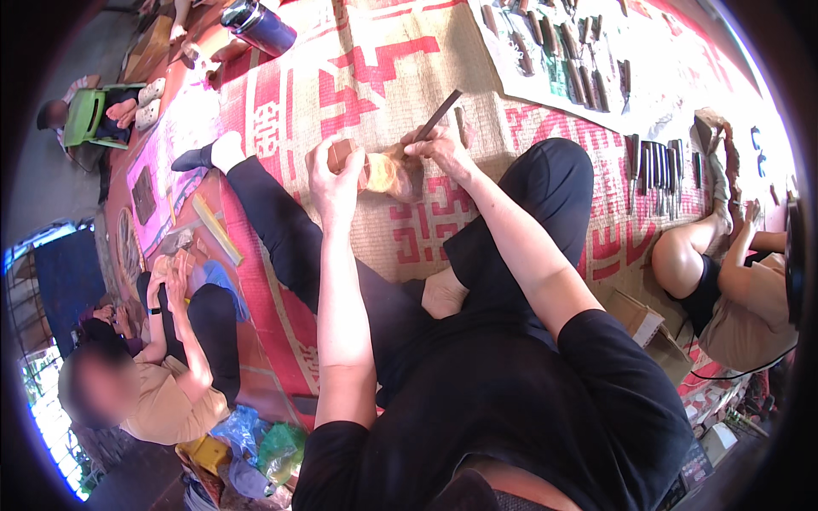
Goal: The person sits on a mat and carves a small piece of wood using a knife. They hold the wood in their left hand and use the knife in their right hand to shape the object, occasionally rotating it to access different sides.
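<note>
My left hand (334, 183) is wrapped round a reddish-brown wooden block (342, 155) above the mat. In my right hand (441, 152) is a dark, narrow flat tool (441, 113), gripped near its lower end and slanting up to the right. Between the two hands sits a yellowish, partly see-through thing (388, 175); its kind is unclear. Just beyond my right hand a small brown piece (464, 128) lies on the patterned woven mat (426, 226).
Wooden-handled carving tools (575, 64) lie on a white sheet (528, 89) at far right, with more tools (656, 170) nearer. A dark blue flask (258, 27) stands far left. Co-workers sit left and right; the left one's hands (175, 281) hold a wooden piece.
</note>
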`<act>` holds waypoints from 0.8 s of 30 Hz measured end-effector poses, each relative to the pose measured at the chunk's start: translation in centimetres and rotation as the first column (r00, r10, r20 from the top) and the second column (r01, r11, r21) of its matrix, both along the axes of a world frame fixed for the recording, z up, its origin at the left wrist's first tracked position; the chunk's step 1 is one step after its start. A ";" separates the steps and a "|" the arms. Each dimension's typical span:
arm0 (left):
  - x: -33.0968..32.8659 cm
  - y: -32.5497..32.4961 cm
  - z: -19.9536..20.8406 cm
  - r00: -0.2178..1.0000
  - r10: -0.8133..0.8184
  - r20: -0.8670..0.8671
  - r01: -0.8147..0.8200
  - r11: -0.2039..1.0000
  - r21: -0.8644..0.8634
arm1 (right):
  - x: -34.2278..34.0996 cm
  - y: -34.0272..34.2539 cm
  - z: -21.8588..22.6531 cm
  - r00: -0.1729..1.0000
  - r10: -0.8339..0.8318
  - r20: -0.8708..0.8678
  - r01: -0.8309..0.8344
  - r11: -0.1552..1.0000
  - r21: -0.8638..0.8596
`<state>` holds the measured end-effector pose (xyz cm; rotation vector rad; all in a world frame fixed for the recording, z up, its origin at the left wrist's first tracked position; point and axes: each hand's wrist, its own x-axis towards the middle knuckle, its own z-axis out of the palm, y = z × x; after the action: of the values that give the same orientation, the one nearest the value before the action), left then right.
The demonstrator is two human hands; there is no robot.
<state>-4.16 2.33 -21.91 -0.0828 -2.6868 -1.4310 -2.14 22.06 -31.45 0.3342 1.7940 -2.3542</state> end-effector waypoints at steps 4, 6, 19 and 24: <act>0.1 -0.1 0.2 1.000 -0.003 0.014 0.004 0.999 -0.038 | -0.2 1.1 -0.2 0.998 -0.058 0.020 0.057 0.997 0.054; 0.1 -0.3 0.1 1.000 -0.003 0.031 0.005 0.998 -0.055 | 0.0 0.7 0.5 1.000 0.015 -0.021 -0.014 0.998 0.064; 0.5 0.6 0.4 0.999 -0.017 -0.039 0.015 0.998 -0.061 | 0.1 0.4 0.3 0.998 0.057 -0.002 -0.057 0.993 0.103; 0.8 1.6 1.1 0.999 -0.021 -0.048 0.014 0.991 -0.136 | -0.1 1.0 0.2 0.986 -0.129 0.102 0.128 0.992 0.011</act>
<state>-3.38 3.90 -20.86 -0.1503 -2.7466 -1.2323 -2.25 23.01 -31.20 0.5764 1.7806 -2.3700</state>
